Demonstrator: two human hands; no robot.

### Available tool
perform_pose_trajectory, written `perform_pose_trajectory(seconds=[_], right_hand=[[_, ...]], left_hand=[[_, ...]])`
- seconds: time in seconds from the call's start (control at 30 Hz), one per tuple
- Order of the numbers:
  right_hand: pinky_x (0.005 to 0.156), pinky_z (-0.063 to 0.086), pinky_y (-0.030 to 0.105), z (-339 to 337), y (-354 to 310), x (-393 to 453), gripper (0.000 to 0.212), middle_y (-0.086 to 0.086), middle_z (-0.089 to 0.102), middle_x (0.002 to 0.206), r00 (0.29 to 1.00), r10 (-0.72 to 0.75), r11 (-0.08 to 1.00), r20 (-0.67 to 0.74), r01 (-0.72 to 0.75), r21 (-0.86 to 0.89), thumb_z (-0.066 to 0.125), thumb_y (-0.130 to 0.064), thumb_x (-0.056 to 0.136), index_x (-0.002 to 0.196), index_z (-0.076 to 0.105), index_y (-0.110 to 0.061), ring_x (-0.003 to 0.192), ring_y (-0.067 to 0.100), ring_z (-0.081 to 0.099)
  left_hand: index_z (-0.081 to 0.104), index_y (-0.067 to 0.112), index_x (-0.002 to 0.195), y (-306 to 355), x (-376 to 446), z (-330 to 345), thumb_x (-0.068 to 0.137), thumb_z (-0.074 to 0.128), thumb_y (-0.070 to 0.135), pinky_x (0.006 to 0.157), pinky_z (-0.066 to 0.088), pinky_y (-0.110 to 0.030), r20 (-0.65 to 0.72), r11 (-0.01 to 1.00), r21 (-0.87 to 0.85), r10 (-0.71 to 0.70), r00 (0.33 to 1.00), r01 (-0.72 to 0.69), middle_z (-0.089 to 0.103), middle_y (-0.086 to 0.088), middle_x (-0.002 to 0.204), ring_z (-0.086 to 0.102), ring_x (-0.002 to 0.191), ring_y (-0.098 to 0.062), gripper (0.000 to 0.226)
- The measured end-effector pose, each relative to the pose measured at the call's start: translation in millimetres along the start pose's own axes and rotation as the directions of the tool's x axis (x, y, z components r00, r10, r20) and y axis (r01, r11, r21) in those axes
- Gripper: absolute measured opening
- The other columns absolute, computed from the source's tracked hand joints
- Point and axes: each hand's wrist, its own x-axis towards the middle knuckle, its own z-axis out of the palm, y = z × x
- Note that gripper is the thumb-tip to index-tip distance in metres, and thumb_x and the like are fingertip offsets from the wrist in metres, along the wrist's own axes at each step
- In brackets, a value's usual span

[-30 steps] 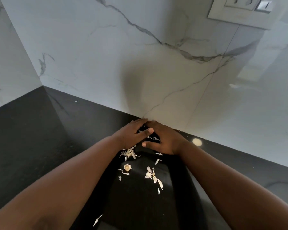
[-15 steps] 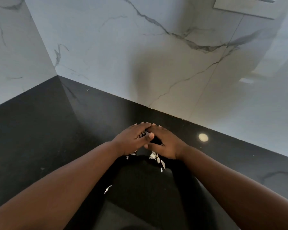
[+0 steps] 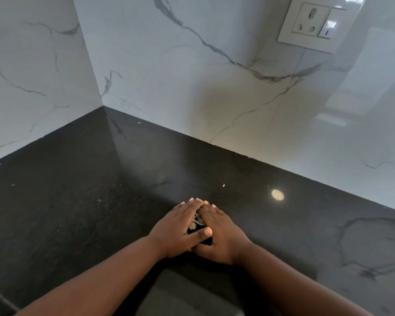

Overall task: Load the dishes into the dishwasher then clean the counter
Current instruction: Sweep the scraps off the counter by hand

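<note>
On the black stone counter (image 3: 78, 201), my left hand (image 3: 176, 229) and my right hand (image 3: 224, 236) lie side by side, fingertips touching, forming a cupped wedge. Their fingers are fairly straight and press on the counter. A small heap of pale, dry peel scraps (image 3: 195, 221) shows in the gap between the two hands. My left thumb crosses over toward the right hand. Most of the heap is hidden under the palms.
White marble walls meet in a corner at the back left. A wall socket (image 3: 310, 21) sits high on the right. A few tiny white crumbs (image 3: 223, 185) lie on the counter beyond my hands. The counter's near edge runs under my forearms.
Both hands have slid back from the wall toward the near edge, gathering the scattered scraps between them. The loose scraps that lay in front of the hands are now enclosed.
</note>
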Motion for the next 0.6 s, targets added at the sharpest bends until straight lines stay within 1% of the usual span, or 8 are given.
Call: perform_pose_trajectory(seconds=[0.13,0.23,0.3,0.37,0.43,0.47,0.53,0.6], right_hand=[[0.119,-0.008,0.024,15,-28,-26,0.102,-0.003,-0.001,0.164,0.999,0.044,0.999,0.003,-0.044,0.001,0.041,-0.067,0.076,0.156,-0.003,-0.021,0.148,0.006,-0.011],[0.121,-0.005,0.027,25,-44,-44,0.102,-0.008,-0.006,0.163,0.997,0.072,0.997,-0.024,-0.072,0.022,0.042,-0.066,0.077,0.156,-0.004,-0.023,0.147,0.003,-0.015],[0.122,-0.001,0.029,31,-52,-53,0.101,-0.010,-0.002,0.163,0.996,0.067,0.996,-0.053,-0.063,0.064,0.047,-0.067,0.078,0.157,0.001,-0.024,0.147,0.000,-0.011],[0.122,0.011,0.030,32,-54,-58,0.105,-0.011,0.016,0.161,0.988,0.125,0.962,-0.086,-0.099,0.256,0.054,-0.075,0.074,0.156,0.012,-0.025,0.147,-0.001,0.007],[0.118,0.025,0.030,22,-51,-56,0.100,-0.010,0.034,0.154,0.948,0.288,0.835,-0.133,-0.181,0.520,0.063,-0.073,0.071,0.152,0.026,-0.027,0.141,0.000,0.029],[0.117,0.029,0.030,15,-45,-54,0.089,-0.009,0.039,0.151,0.919,0.357,0.784,-0.164,-0.200,0.588,0.068,-0.064,0.075,0.149,0.033,-0.028,0.138,0.001,0.035],[0.116,0.029,0.031,-2,-27,-46,0.065,-0.008,0.045,0.147,0.880,0.423,0.794,-0.216,-0.246,0.556,0.067,-0.051,0.084,0.142,0.045,-0.031,0.137,0.004,0.036],[0.116,0.025,0.031,-22,-3,-38,0.064,-0.008,0.044,0.149,0.891,0.412,0.855,-0.193,-0.304,0.419,0.060,-0.057,0.085,0.142,0.045,-0.032,0.141,0.007,0.032]], left_hand=[[0.013,0.018,0.155,10,-31,13,0.064,0.006,0.096,0.118,-0.002,-0.019,-0.031,1.000,-0.013,-0.009,0.999,0.008,0.016,0.004,0.161,0.002,0.147,-0.001,0.120],[0.018,0.020,0.153,21,-50,21,0.066,0.010,0.095,0.119,0.002,-0.020,-0.077,0.998,-0.059,-0.012,0.997,0.008,0.021,0.008,0.159,0.005,0.146,0.001,0.115],[0.029,0.022,0.150,29,-57,22,0.069,0.021,0.091,0.119,0.013,-0.023,-0.079,0.973,-0.229,-0.050,0.996,0.031,0.032,0.010,0.153,0.018,0.143,0.001,0.107],[0.041,0.027,0.141,29,-56,15,0.063,0.031,0.096,0.111,0.033,-0.023,-0.057,0.808,-0.584,-0.136,0.989,0.077,0.048,0.011,0.140,0.040,0.132,0.003,0.104],[0.046,0.029,0.135,24,-52,1,0.056,0.033,0.100,0.107,0.038,-0.023,-0.053,0.641,-0.759,-0.234,0.971,0.113,0.055,0.008,0.133,0.050,0.124,0.001,0.108],[0.046,0.028,0.135,19,-51,-8,0.056,0.031,0.100,0.110,0.036,-0.028,-0.065,0.639,-0.758,-0.276,0.959,0.132,0.055,0.004,0.135,0.049,0.126,-0.003,0.108],[0.042,0.030,0.140,9,-58,-21,0.059,0.026,0.100,0.114,0.030,-0.031,-0.115,0.724,-0.678,-0.273,0.955,0.125,0.048,0.004,0.143,0.042,0.133,-0.006,0.108],[0.029,0.034,0.148,1,-71,-26,0.060,0.023,0.100,0.116,0.023,-0.029,-0.100,0.838,-0.531,-0.210,0.973,0.127,0.032,0.009,0.154,0.027,0.141,-0.006,0.110]])
